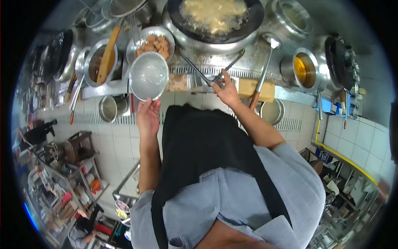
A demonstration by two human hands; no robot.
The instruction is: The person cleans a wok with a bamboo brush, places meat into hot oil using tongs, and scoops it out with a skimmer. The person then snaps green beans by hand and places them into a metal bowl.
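Note:
My left hand (148,116) grips the rim of a round metal bowl (149,76), tilted so its inside shows; it looks bare apart from some shine. In front of it, brown fried pieces (155,45) sit in a wide metal bowl (133,52). My right hand (227,89) has its fingers closed on the joined end of metal tongs (195,67), whose two arms spread wide toward the stove. Beyond the tongs, pale battered pieces (215,14) bubble in oil in a large dark wok (256,23).
A ladle (265,68) with a wooden handle leans over the stove edge. Right of it stands a pot of orange liquid (304,68). At left, a wooden paddle (108,58) rests across a pot (89,66). Another person (78,236) is at lower left, near shelves.

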